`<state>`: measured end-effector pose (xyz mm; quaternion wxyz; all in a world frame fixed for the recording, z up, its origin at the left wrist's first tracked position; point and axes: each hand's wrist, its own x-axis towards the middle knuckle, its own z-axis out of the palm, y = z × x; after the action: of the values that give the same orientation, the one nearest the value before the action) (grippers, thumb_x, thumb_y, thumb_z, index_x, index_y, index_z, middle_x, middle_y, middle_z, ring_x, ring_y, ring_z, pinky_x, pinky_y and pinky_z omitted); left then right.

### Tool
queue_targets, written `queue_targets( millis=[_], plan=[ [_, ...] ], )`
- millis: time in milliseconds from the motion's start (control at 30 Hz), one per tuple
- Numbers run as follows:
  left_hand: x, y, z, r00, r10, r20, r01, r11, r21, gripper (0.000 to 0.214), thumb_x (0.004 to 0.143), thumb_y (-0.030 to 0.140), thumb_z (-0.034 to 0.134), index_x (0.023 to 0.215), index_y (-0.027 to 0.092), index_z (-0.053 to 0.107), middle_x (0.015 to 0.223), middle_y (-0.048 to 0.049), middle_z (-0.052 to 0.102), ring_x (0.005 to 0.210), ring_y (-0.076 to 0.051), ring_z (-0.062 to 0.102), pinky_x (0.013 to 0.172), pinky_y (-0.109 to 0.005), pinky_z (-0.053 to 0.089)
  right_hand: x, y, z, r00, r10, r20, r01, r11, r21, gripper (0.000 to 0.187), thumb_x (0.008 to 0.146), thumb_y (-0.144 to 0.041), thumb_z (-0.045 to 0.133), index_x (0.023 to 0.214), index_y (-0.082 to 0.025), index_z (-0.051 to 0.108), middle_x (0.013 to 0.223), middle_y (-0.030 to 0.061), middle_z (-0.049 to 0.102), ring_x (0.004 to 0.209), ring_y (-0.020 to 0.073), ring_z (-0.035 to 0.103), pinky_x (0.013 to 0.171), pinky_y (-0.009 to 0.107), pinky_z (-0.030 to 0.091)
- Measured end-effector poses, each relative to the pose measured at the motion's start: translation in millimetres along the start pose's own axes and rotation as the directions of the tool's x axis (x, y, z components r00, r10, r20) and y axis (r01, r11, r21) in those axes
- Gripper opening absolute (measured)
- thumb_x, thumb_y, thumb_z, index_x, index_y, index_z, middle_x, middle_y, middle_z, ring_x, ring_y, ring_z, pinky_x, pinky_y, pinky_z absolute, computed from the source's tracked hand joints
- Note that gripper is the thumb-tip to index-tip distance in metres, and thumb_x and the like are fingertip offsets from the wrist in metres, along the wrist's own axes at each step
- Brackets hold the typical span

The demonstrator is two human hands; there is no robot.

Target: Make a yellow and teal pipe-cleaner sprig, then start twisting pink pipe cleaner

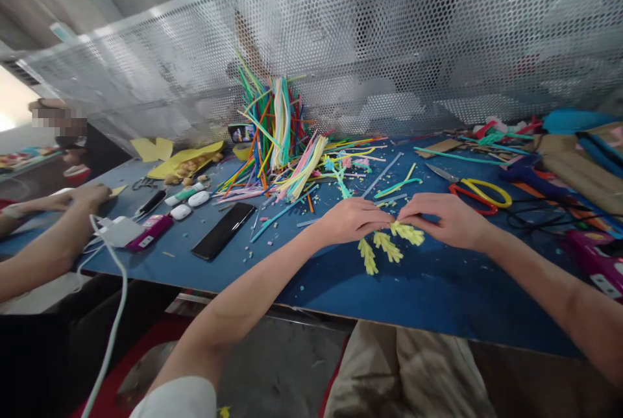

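Observation:
My left hand (357, 219) and my right hand (445, 218) meet over the blue table. Between their fingertips they pinch a yellow pipe-cleaner piece (388, 246) with several fluffy leaf-like sprigs hanging down. The fingers of both hands are closed on its upper end, which they partly hide. Just behind my left hand lies a mint-green pipe-cleaner piece (341, 179). Scissors (479, 192) with red and yellow handles rest beyond my right hand.
A big bundle of coloured pipe cleaners (280, 122) stands by the perforated metal screen (438, 35). A black phone (224, 230), purple power strip (150, 232) and white cable (121, 301) lie leftward. Another person's arms (53, 236) rest at far left. Clippings dot the table (302, 269).

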<state>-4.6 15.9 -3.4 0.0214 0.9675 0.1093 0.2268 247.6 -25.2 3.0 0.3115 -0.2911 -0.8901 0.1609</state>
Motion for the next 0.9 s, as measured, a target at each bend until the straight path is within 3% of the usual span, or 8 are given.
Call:
queue_targets(
  millis=[367,633,900],
  plan=[
    [-3.1,-0.8,5.0,0.998,-0.03,-0.062,0.033,0.999,0.043,0.027,0.099,0.033,0.047,0.108,0.021,0.069,0.085,-0.0049,0.072,0.077,-0.013,0.067,0.073,-0.024,0.047,-4.2,-0.5,3.2,0.995,-0.018,-0.101,0.009,0.996,-0.087,0.014,0.091,-0.028,0.059,0.093,-0.026,0.073,0.082,-0.0001,0.074,0.073,0.0152,0.067,0.07,0.028,0.051],
    [-2.0,0.7,3.2,0.995,-0.027,-0.1,0.031,0.999,0.04,0.024,0.097,0.032,0.051,0.106,0.02,0.069,0.086,-0.0046,0.073,0.077,-0.014,0.066,0.072,-0.025,0.046,-2.8,-3.5,2.7,0.992,-0.004,-0.127,0.001,1.0,-0.029,0.014,0.088,-0.027,0.061,0.094,-0.027,0.074,0.084,0.0016,0.074,0.075,0.0177,0.068,0.072,0.03,0.053],
    [-0.9,3.3,-1.4,0.998,0.017,-0.058,-0.013,0.997,0.07,0.026,0.098,0.032,0.048,0.106,0.019,0.069,0.087,-0.0063,0.073,0.078,-0.014,0.067,0.073,-0.025,0.047,-1.7,-1.8,0.4,0.995,-0.068,-0.07,0.064,0.997,-0.052,0.014,0.089,-0.025,0.061,0.093,-0.027,0.074,0.082,0.0016,0.073,0.075,0.0163,0.066,0.072,0.029,0.052]
  ],
)
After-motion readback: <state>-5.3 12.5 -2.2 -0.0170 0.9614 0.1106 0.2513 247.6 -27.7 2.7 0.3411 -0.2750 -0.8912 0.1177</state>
